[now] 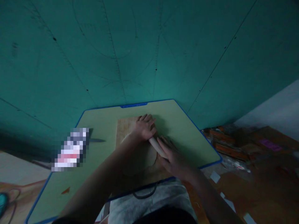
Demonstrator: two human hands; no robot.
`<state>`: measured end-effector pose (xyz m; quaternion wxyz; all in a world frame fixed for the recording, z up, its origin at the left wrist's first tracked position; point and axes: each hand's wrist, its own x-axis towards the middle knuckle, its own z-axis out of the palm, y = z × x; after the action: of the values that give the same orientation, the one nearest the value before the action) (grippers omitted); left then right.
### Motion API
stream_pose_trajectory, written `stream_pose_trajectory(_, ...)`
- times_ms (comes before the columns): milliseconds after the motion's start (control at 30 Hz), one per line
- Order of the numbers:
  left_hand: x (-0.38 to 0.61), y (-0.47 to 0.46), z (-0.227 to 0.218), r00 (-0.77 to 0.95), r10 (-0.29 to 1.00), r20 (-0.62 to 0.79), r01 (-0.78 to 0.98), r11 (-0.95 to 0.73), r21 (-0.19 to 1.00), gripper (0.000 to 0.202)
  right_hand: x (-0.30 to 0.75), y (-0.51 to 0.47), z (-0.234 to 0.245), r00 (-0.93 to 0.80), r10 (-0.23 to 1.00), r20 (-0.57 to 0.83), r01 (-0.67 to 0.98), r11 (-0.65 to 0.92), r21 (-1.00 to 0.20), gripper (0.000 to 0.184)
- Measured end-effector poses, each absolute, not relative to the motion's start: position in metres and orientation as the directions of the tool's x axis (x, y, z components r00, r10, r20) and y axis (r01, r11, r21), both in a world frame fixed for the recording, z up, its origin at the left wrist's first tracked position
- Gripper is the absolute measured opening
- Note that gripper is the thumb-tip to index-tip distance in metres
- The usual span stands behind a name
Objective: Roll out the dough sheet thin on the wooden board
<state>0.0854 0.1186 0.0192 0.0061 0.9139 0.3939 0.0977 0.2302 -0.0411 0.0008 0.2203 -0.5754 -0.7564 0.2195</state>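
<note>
A pale rolling pin (pixel 158 147) lies slanted over a thin sheet of dough (pixel 142 161) on a wooden board (pixel 120 128). My left hand (pixel 145 127) is on the pin's far end, its fingers bent over it. Around the near end, my right hand (pixel 170 155) has its fingers along the pin's side. The dough's rounded right edge shows beside the pin; my left forearm covers part of the sheet. Under the board is a pale green folding table (pixel 187 133) with a blue rim.
Left on the table are a knife (pixel 97 140), a blurred-out package (pixel 70 151) and a small brown scrap (pixel 65 190). A green wall (pixel 140 62) rises right behind the table. Boxes and plastic wrapping (pixel 229 146) lie on the floor at right, with paper pieces nearby.
</note>
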Motion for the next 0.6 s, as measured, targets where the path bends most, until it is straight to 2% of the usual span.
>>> stream_pose_trajectory(200,0.066,0.109,0.013,0.658,0.718,0.229,0.718,-0.689,0.099,0.042,0.21,-0.051,0.014,-0.269,0.957,0.106,0.771,0.28,-0.573,0.082)
stream_pose_trajectory(600,0.053,0.094,0.016,0.629,0.747,0.217,0.726,-0.664,0.181,0.043,0.198,-0.057,0.022,-0.27,0.953,0.137,0.762,0.298,-0.574,0.084)
